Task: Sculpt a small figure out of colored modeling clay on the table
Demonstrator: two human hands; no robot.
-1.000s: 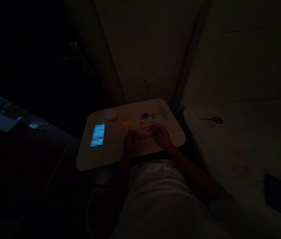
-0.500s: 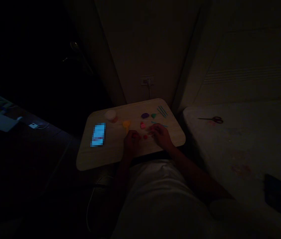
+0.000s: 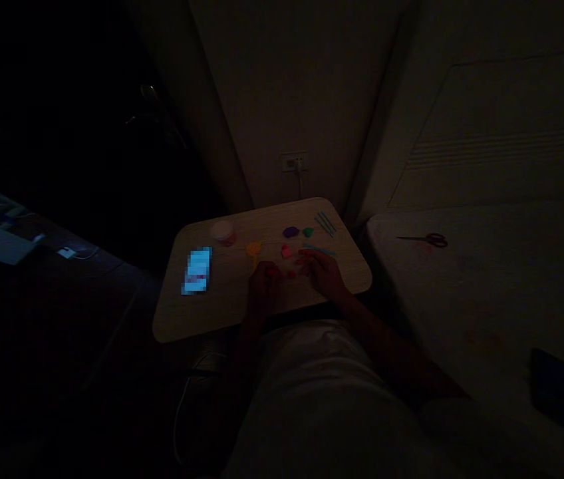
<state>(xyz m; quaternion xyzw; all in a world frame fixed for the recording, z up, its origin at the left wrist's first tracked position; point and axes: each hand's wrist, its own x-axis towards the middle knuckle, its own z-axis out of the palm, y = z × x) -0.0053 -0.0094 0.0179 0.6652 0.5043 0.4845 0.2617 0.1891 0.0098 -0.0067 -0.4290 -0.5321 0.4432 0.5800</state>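
In the dim head view my left hand (image 3: 262,281) rests low over the small table (image 3: 227,293), closed around a red lump of modelling clay (image 3: 271,272) at its fingertips. My right hand (image 3: 322,273) is across from it, fingers apart and a little bent, with nothing visible in them. Between the hands lies a small red clay piece (image 3: 291,274). A pink-red clay lump (image 3: 286,251) sits just beyond. Farther back are a purple clay piece (image 3: 290,232) and a green one (image 3: 308,232). A yellow scoop-shaped tool (image 3: 254,250) lies beside my left hand.
A lit phone (image 3: 197,271) and a lidded tub (image 3: 223,233) are on the table's left. Several thin blue-green sticks (image 3: 326,224) lie at the back right. Scissors (image 3: 424,239) and a dark flat object (image 3: 556,389) rest on the pale surface at right.
My right fingers have shifted slightly and look more spread. My left hand stays nearly in place with the red clay. The other table items have not moved.
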